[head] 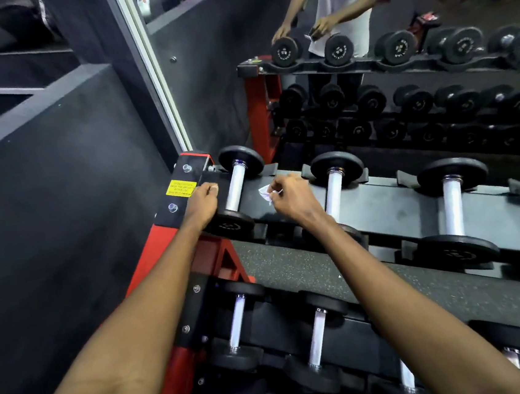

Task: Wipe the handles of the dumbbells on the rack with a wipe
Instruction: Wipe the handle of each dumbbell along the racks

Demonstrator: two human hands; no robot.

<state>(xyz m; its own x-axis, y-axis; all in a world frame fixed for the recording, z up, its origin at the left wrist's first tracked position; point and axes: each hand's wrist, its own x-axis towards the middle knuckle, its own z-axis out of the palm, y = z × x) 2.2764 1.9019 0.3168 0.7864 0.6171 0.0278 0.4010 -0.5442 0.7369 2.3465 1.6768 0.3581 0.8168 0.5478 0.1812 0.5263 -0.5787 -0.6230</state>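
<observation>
Reaching forward, both arms are extended over the rack (396, 195). A wipe (265, 193) is pinched by the right hand (287, 198) just right of the leftmost dumbbell (235, 183) — whose handle runs away from the person. The left hand (201, 204) is laid at its near head, fingers curled — a grip cannot be told.

Left hand (203, 200), right hand (288, 194) — curled

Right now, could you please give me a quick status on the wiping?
Left hand curled beside the leftmost black-headed, silver-handled dumbbell, grip unclear. Right hand pinches crumpled white wipe, off any handle. Handle unobstructed.
</observation>
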